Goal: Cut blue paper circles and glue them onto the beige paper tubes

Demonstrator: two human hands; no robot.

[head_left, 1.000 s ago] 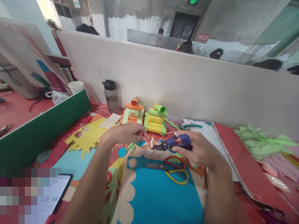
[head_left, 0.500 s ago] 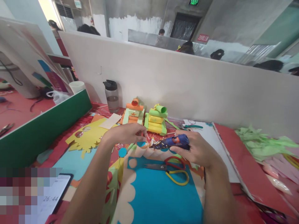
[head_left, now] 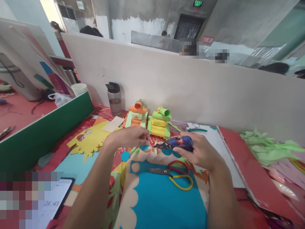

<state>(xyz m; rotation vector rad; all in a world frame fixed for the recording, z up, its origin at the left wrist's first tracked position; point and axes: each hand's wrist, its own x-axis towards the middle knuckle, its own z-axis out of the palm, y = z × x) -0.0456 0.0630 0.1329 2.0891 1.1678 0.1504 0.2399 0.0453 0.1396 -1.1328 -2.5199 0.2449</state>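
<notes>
A dark blue glue gun (head_left: 177, 143) is held in my right hand (head_left: 202, 151), its nozzle pointing left toward my other hand. My left hand (head_left: 133, 138) has its fingers curled and pinched together over a row of pale paper rolls (head_left: 144, 156); what lies between the fingertips is hidden. A small blue paper piece (head_left: 144, 147) shows just under those fingers. Scissors (head_left: 170, 172) with one red and one yellow handle lie on a blue sheet (head_left: 166, 203) with a pale scalloped edge. A blue paper disc (head_left: 125, 156) is left of the rolls.
Two paper models, one orange (head_left: 137, 116) and one green and yellow (head_left: 160, 122), stand behind my hands, near a water bottle (head_left: 114, 100). A phone (head_left: 56, 202) lies at lower left, yellow cut paper (head_left: 89, 140) beyond it. A white partition (head_left: 190, 89) closes the back.
The glue gun has tilted and shifted very slightly with my right hand. My left hand stays in nearly the same place.
</notes>
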